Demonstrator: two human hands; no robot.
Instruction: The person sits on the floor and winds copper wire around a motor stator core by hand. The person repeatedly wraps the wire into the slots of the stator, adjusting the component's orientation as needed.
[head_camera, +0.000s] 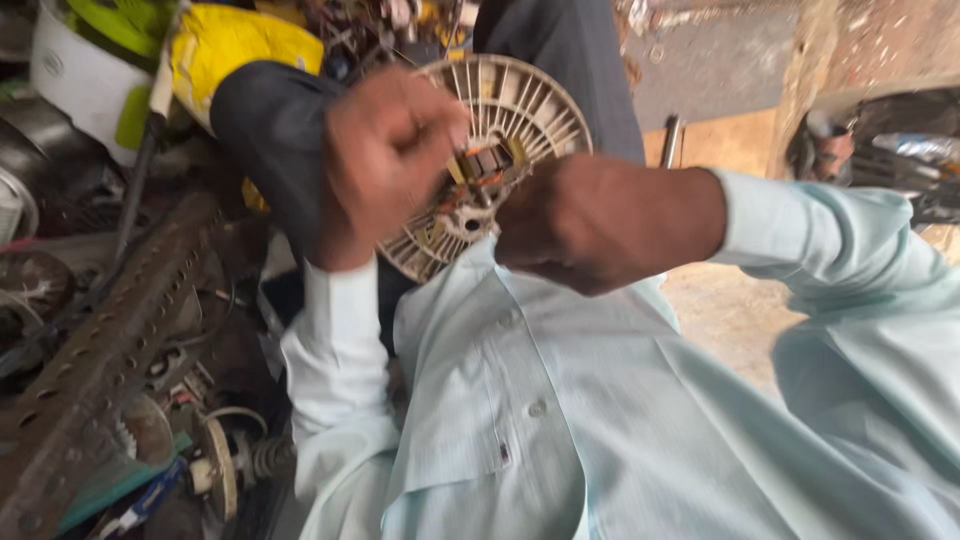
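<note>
A round cream plastic fan housing (520, 105) with radial ribs is held up in front of my chest. At its centre sits a small motor part (482, 175) with copper windings and orange bits. My left hand (385, 160) grips the housing's left rim, fingers curled over it. My right hand (600, 220) is closed at the centre, fingers on the motor part. Both sleeves are pale mint green, like my shirt (600, 400) below.
A rusty perforated metal bar (110, 340) slants across the lower left among scrap parts, wires and discs. A white and green tub (85, 70) and a yellow object (235, 45) lie at the top left. Dark trousers (570, 60) stand behind the housing. Bare sandy floor (730, 310) at right.
</note>
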